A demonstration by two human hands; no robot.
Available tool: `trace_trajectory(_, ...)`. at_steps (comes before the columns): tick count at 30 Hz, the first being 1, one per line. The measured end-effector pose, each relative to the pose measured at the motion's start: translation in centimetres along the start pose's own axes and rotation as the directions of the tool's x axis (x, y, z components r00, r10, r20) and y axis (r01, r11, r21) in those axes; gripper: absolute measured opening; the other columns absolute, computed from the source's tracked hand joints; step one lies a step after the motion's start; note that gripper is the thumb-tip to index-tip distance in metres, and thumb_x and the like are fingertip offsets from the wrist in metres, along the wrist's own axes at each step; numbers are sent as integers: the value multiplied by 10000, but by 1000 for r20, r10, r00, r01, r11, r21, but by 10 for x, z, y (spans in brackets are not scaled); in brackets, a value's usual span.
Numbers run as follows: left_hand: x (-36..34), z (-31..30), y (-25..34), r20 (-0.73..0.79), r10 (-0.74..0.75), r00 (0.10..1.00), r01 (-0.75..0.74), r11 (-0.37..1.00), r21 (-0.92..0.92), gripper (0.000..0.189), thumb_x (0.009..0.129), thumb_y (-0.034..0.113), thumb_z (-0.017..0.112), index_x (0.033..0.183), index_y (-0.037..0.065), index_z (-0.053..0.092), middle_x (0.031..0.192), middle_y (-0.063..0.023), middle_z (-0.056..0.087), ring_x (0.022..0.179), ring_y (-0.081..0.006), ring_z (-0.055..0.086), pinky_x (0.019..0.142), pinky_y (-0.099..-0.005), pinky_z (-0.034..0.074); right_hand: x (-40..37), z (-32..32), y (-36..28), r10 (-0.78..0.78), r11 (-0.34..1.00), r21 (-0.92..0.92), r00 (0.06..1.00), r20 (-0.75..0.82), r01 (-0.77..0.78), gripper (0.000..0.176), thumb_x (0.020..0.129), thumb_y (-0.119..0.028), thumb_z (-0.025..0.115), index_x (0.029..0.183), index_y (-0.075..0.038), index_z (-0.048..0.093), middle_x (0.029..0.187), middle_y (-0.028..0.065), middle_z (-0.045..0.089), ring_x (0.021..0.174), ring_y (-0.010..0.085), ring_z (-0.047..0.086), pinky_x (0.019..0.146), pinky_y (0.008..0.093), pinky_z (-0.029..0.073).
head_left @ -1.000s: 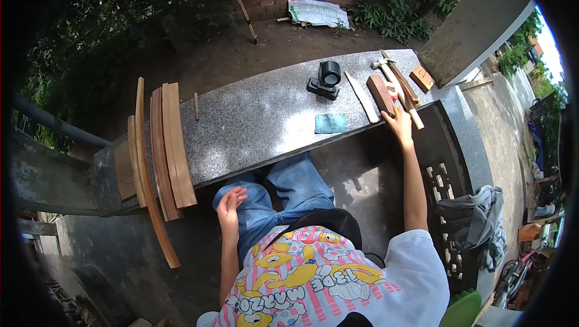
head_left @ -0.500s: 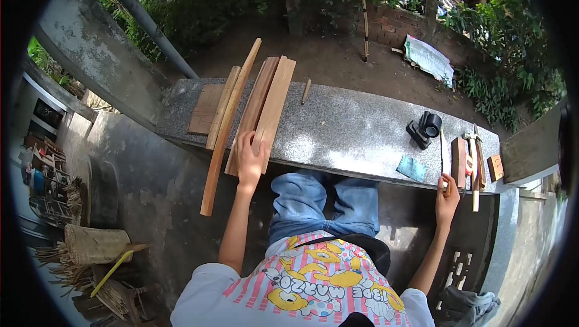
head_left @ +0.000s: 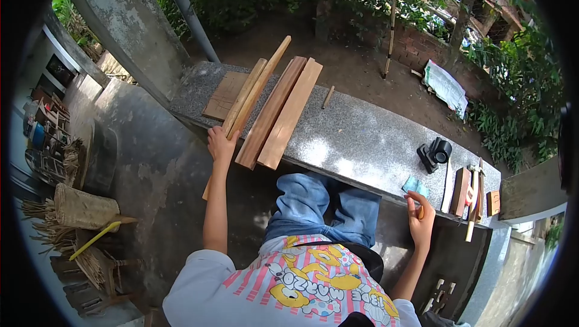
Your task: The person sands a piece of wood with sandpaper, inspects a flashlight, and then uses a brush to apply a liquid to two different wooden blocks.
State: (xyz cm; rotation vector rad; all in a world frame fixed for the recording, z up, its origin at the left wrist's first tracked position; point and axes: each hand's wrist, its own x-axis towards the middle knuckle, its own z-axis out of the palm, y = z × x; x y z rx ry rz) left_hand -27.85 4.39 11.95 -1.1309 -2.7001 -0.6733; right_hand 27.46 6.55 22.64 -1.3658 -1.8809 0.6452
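Note:
My left hand [head_left: 222, 142] is closed around the near part of the long wooden strip [head_left: 265, 74], whose lower end shows past my forearm. Beside it, a shorter wooden strip [head_left: 246, 92] reaches down to my fingers. Two thick wooden boards, a dark one [head_left: 274, 110] and a lighter one [head_left: 292, 113], lie just to the right. Near the bench's front edge, my right hand [head_left: 420, 215] is closed on a small orange-brown stick [head_left: 421, 212], mostly hidden by the fingers. A blue-green cloth or sandpaper piece [head_left: 415, 186] lies just beyond that hand.
On the granite bench [head_left: 356, 128] are a flat square board [head_left: 224, 95], a short stick [head_left: 328, 97] and a black device [head_left: 434, 153]. At the right end lie a hammer [head_left: 473, 200], a dark wood block [head_left: 460, 191] and a small block [head_left: 493, 203]. A concrete pillar [head_left: 129, 25] stands left.
My left hand has left the thick boards and moved left onto the long strip. My right hand has lifted and drawn back with the small stick. The view has shifted.

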Motion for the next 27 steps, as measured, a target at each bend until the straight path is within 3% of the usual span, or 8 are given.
trace_trajectory(2, -8, -11, -1, 128, -194, 973, 186, 980, 70, 704, 769, 532, 736, 1092, -60, 535, 1214, -227, 497, 1127, -386, 554, 871, -475, 491, -2, -4, -8, 230, 973, -17, 970, 77, -229, 186, 919, -108, 631, 1064, 6, 661, 958, 146, 700, 854, 210, 643, 800, 317, 477)
trace_trajectory(4, -22, -5, -23, 82, -161, 984, 143, 972, 188, 779, 742, 594, 735, 1061, -85, 528, 1096, -251, 592, 1026, -361, 638, 803, -466, 522, -6, -1, 1, 112, 994, -9, 993, 34, -112, 176, 919, -97, 631, 1061, 3, 662, 930, 112, 701, 669, 126, 554, 656, 269, 446)
trace_trajectory(7, -36, -13, -42, 382, -313, 870, 252, 947, 202, 761, 751, 625, 706, 1067, -57, 586, 998, -214, 669, 979, -341, 669, 775, -428, 550, -10, -2, 3, 144, 984, 105, 990, 4, -144, 153, 917, -76, 636, 1048, -3, 667, 815, 33, 660, 509, 30, 324, 483, 223, 287)
trace_trajectory(9, -49, -37, -30, 483, -301, 822, 374, 925, -61, 605, 780, 608, 687, 906, 17, 686, 781, -162, 705, 849, -311, 706, 723, -418, 542, -11, -1, 11, 158, 981, 109, 987, 10, -158, 150, 916, -72, 637, 1045, -2, 668, 775, 27, 640, 510, 34, 329, 482, 228, 289)
trace_trajectory(12, -60, -18, -46, 319, -262, 911, 296, 953, -61, 551, 797, 590, 682, 776, 39, 706, 680, -144, 675, 765, -303, 707, 669, -424, 525, -13, -2, 16, 152, 983, 98, 988, 23, -153, 145, 911, -64, 640, 1039, -3, 669, 710, 17, 604, 506, 38, 328, 478, 235, 285)
trace_trajectory(16, -76, -13, -42, 413, -308, 857, 429, 870, -242, 545, 806, 572, 685, 830, 28, 711, 695, -156, 668, 730, -323, 690, 659, -431, 510, -14, -6, 17, 146, 983, 111, 989, 12, -147, 136, 906, -53, 642, 1030, -7, 671, 661, 7, 567, 492, 42, 319, 472, 243, 277)
trace_trajectory(19, -79, -46, -21, 156, -300, 941, 334, 895, -296, 509, 837, 488, 707, 811, -18, 665, 621, -125, 610, 610, -242, 654, 581, -362, 480, -15, -7, 19, 126, 989, 85, 992, -10, -125, 135, 906, -54, 640, 1030, -9, 673, 696, 18, 607, 491, 42, 325, 473, 241, 285)
trace_trajectory(27, -104, -93, 49, 331, 30, 943, 189, 771, -608, 372, 894, 389, 687, 995, 36, 631, 637, -41, 573, 514, -138, 556, 514, -322, 447, -20, 0, 8, 194, 973, 111, 977, 93, -204, 159, 955, -77, 596, 1076, -7, 672, 841, 18, 692, 605, 20, 442, 538, 198, 353)
